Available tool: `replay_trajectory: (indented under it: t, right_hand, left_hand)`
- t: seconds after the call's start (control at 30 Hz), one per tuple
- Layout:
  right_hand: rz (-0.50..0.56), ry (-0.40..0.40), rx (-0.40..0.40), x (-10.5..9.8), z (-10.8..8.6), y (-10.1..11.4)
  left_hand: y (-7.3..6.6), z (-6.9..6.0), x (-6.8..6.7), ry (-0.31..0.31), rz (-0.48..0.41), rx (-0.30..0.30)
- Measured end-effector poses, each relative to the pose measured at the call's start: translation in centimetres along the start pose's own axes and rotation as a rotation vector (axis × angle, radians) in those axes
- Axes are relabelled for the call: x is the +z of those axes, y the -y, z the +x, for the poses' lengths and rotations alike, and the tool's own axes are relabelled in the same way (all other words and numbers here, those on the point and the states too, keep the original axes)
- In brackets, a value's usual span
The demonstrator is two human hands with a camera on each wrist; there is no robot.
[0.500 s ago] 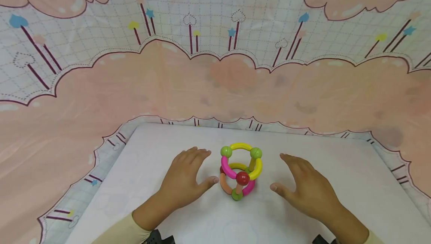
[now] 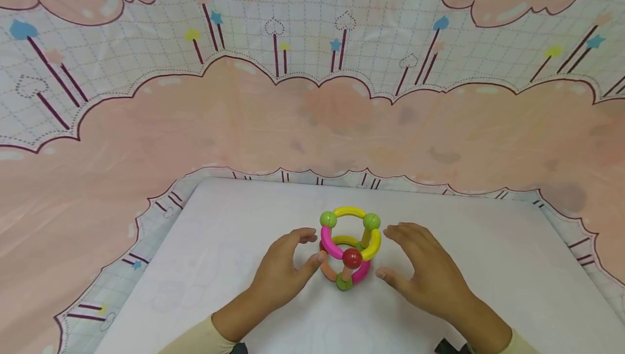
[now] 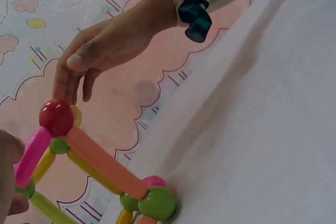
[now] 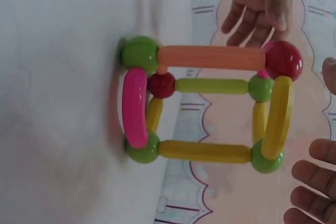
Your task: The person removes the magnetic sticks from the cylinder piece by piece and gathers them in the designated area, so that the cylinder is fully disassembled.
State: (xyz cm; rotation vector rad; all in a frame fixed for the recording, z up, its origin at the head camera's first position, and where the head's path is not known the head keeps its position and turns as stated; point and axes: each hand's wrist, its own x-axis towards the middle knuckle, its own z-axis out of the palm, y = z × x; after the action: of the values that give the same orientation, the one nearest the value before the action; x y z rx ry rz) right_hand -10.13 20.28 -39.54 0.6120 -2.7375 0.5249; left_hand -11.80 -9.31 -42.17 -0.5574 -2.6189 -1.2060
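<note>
A frame built of toy magnetic rods and balls (image 2: 352, 259) stands upright on the white tabletop. Curved yellow and pink rods make its upper and lower rings, and straight rods join them; the balls are green and red. My left hand (image 2: 280, 270) is beside its left side, thumb and fingers spread apart and bent slightly; whether the fingertips touch it I cannot tell. To the right, my right hand (image 2: 429, 272) faces it with fingers apart, a small gap between. In the right wrist view, the lower fingers (image 4: 315, 174) show beside the frame, not gripping it.
The white tabletop (image 2: 234, 218) extends around the toy on every side. Behind it hangs a cloth (image 2: 312, 126) printed with pink clouds and stars. A dark wrist strap (image 3: 196, 17) sits at the right sleeve.
Both hands have moved inward to the toy frame, the left to the right and the right to the left. Left fingers have bent more. The frame itself has not moved.
</note>
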Motion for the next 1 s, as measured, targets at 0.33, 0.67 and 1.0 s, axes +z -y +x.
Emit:
replay_trajectory:
  t: [0.33, 0.67, 1.0]
  right_hand:
    - [0.018, -0.002, -0.157, 0.7, 1.2, 1.7]
    - [0.044, -0.061, -0.307, 1.9, 2.4, 2.7]
    - [0.051, -0.046, -0.306, 2.2, 2.7, 3.0]
  left_hand:
    - [-0.3, 0.0, 1.3, -0.01, -0.203, -0.019]
    - [-0.8, -0.1, 2.3, 0.005, -0.325, -0.05]
    - [-1.4, 0.1, 2.7, 0.032, -0.544, -0.288]
